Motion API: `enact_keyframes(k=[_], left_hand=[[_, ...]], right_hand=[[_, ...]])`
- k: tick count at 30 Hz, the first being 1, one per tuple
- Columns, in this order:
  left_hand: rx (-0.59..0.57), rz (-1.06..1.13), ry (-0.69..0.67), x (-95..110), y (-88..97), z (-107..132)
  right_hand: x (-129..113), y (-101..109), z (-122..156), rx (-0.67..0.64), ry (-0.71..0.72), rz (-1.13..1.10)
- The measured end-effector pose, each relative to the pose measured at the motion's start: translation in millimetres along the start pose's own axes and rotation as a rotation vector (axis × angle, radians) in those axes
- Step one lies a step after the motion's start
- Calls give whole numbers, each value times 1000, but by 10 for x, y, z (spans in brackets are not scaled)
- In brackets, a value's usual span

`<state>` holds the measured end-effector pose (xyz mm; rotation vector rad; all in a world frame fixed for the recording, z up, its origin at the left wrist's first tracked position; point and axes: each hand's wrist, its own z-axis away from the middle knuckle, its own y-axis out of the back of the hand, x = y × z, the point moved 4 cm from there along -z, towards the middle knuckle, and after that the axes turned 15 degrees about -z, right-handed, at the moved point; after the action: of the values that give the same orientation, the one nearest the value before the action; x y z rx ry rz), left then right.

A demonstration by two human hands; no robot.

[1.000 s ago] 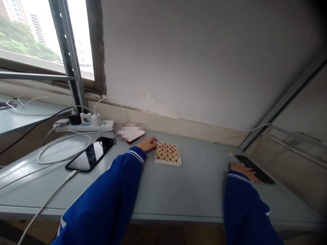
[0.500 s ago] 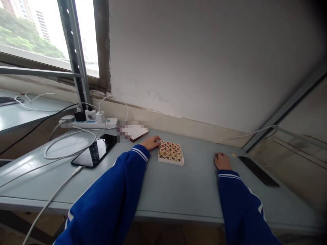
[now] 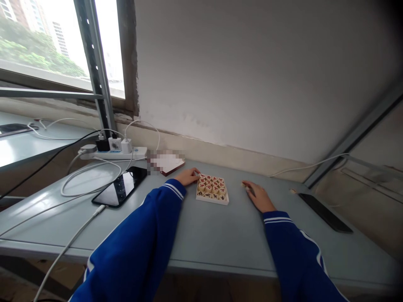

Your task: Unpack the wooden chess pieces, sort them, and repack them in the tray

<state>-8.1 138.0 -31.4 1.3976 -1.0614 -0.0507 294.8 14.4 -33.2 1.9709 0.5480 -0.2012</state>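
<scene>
Going left to right on my head cam feed: a power strip [image 3: 113,153] sits against the wall with chargers plugged in, and white cables loop down past a black phone [image 3: 119,187] lying on the grey desk [image 3: 195,239]. Behind that is a pixelated pad [image 3: 166,162].

Next comes my left hand [image 3: 188,177], blue sleeve, arm angled in, palm down. The fingers [image 3: 195,170] sit fairly close together, holding nothing, with their tips at the left corner of the tray [image 3: 212,202]. That tray is roughly mid-desk, packed with round xiangqi pieces [image 3: 211,188] in tidy rows, and none look out of it.

My right hand [image 3: 258,198] lies palm down just right of the tray, fingers slightly spread and pointing toward it. There might be something tiny under the fingertips, but it's hard to say at this resolution. Past it are a small tan bit [image 3: 293,191] and a dark phone [image 3: 325,218].

Right now it's hands around the tray. Lifting a piece would call for narrowing finger and thumb onto one piece.
</scene>
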Motion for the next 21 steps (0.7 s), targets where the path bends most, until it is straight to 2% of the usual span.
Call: enact_keyframes(k=[4,7,13,17,21], left_hand=[[-5,-4,11,30,16,18],[-9,-17,22,60,33,35],[-4,-12,26,62,38,45],[5,5,16,37,20,28],[-1,42,31,39,19,29]], right_hand=[[86,2,-15,72,-60,31],[119,-37,-37,32,-77,44],[23,-62,-101,18,-107,-95],[-215,-31,-138,55,-111,-157],[-718,-14,-202,146,-12,-327]])
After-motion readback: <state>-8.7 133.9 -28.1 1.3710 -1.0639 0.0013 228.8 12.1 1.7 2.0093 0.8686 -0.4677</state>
